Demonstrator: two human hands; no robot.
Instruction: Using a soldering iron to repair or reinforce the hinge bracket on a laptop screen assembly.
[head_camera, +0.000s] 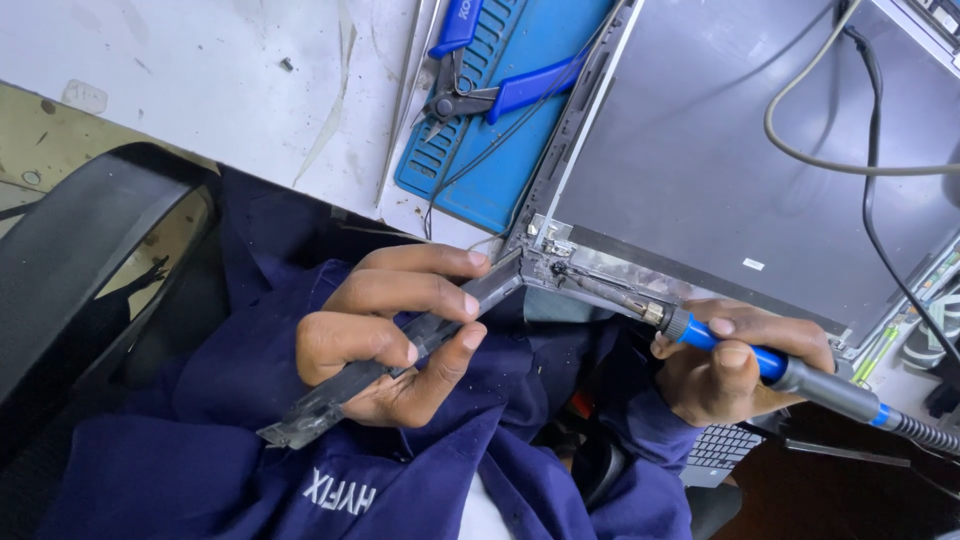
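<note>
Desk (200, 80) is off-white, scuffed and stained, running across the far left; bare floor shows at far left beside a black chair (70, 240). A blue ribbed mat (480, 150) lies on the desk at centre, with blue-handled cutters (480, 85) on it and thin metal tweezers (405, 90) along its left edge. To the right, a dark grey laptop lid (720, 160) lies flat, its near-left corner overhanging the desk edge; a grey cable (800, 150) and a black cable (880, 200) cross it. The lid's near-left corner is bare metal with a hinge bracket (545, 240) exposed. A long dark translucent plastic strip (400, 355), worn and smudged, runs from that corner down to the near left over the person's navy workwear. Left hand (390, 335) is closed round the strip: fingers (420, 295) curled over the top, thumb underneath, firm hold mid-length. Right hand (740, 365) is wrapped round the blue and grey handle of a soldering iron (720, 345), fingers closed tight, index along the grip. The iron's metal tip lies against the lid's near edge just right of the hinge bracket; its ribbed cord leaves at near right.
</note>
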